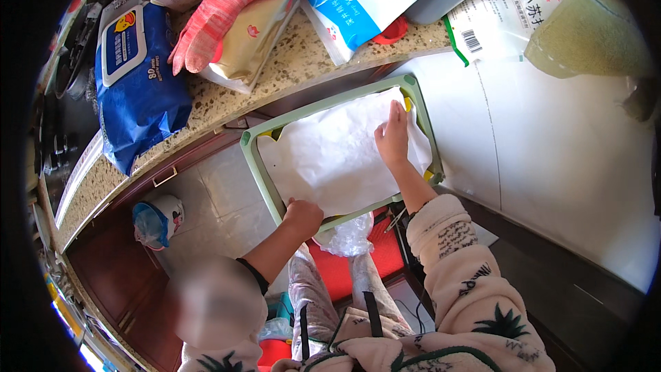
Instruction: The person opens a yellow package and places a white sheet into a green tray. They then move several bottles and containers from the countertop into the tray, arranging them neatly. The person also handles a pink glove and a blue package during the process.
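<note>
A shallow tray with a pale green rim (261,173) lies tilted in the view before me, beside the counter. Inside it, a creased white sheet (330,150) spreads over nearly the whole area; paper or cloth, I cannot tell. Yellow patches peek out at its corners. My left hand (303,217) is curled at the tray's near left corner; its fingertips are hidden, so whether it grips rim or sheet is unclear. Flat on the sheet near the far right corner rests my right hand (393,137), fingers extended, thumb apart, holding nothing.
On the speckled counter (289,80) are a blue wipes pack (144,98), a pink knit glove (232,10) and several plastic bags. A white surface (542,155) adjoins at right. Below stand a small bin (160,219), a red stool (335,274) and a plastic-lined container (348,237).
</note>
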The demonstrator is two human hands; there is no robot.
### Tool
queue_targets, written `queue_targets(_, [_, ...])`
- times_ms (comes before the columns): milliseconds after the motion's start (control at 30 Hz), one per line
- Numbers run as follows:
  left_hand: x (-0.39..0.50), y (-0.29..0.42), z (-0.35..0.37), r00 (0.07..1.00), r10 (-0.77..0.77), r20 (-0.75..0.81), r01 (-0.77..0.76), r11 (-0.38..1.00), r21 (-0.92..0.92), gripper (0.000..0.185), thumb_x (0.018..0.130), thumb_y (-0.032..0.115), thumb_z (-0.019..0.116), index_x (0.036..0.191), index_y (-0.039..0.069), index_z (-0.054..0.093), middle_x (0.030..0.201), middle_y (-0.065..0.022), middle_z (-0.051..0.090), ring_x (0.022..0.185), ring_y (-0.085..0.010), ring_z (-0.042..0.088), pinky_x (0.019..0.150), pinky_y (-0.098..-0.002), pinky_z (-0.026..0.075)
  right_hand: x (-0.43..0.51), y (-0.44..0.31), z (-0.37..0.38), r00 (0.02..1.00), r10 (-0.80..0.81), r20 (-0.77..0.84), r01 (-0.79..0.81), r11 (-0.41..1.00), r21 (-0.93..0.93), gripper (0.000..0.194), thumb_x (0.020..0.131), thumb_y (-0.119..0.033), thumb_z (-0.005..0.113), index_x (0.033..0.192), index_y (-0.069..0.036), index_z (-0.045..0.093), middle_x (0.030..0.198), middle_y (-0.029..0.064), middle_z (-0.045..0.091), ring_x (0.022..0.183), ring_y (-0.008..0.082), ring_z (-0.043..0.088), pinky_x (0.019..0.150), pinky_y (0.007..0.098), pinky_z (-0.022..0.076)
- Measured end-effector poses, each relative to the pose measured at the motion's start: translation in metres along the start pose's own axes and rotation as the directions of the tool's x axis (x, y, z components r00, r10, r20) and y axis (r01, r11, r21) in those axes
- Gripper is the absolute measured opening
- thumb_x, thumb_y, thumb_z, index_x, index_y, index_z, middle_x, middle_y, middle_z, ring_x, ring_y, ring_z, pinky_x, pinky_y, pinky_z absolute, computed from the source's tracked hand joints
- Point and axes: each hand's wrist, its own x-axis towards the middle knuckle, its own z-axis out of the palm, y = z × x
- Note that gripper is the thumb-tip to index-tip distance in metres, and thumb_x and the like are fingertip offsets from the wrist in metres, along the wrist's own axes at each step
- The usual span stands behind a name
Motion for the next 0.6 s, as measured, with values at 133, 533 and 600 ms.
queue_targets(133, [-0.001, -0.001, 0.001, 1.000, 0.015, -0.003, -0.016, 1.000, -0.022, 0.012, 0.076, 0.016, 0.059, 0.074, 0.014, 0.071, 0.076, -0.0062, 0.068, 0.074, -0.0260, 0.068, 0.069, -0.0434, 0.049, -0.005, 0.002, 0.003, 0.982, -0.152, -0.108, 0.135, 0.980, -0.150, 0.073, 0.078, 0.005, 0.050, 0.143, 0.004, 0.018, 0.149, 0.0194, 0.023, 0.136, 0.0345, 0.028, 0.110, 0.0389, 0.0283])
queue_targets(533, [-0.001, -0.003, 0.001, 0.998, 0.031, -0.055, -0.031, 1.000, 0.004, 0.013, 0.076, 0.017, 0.059, 0.072, 0.014, 0.070, 0.075, -0.0059, 0.068, 0.074, -0.0252, 0.068, 0.065, -0.0420, 0.050, 0.024, -0.028, 0.019, 0.976, 0.213, 0.045, -0.194, 0.945, -0.262, 0.088, 0.076, -0.018, 0.056, 0.145, 0.006, 0.007, 0.152, 0.0185, 0.019, 0.140, 0.0288, 0.019, 0.115, 0.0329, 0.0137])
queue_targets(600, [-0.003, -0.003, 0.000, 0.998, 0.030, -0.047, -0.030, 1.000, 0.002, 0.013, 0.075, 0.017, 0.059, 0.072, 0.014, 0.071, 0.075, -0.0061, 0.068, 0.074, -0.0252, 0.068, 0.065, -0.0412, 0.050, 0.021, -0.030, 0.014, 0.980, 0.191, 0.063, -0.169, 0.952, -0.255, 0.089, 0.076, -0.019, 0.058, 0.145, 0.005, 0.008, 0.152, 0.0185, 0.018, 0.140, 0.0293, 0.020, 0.115, 0.0336, 0.0148])
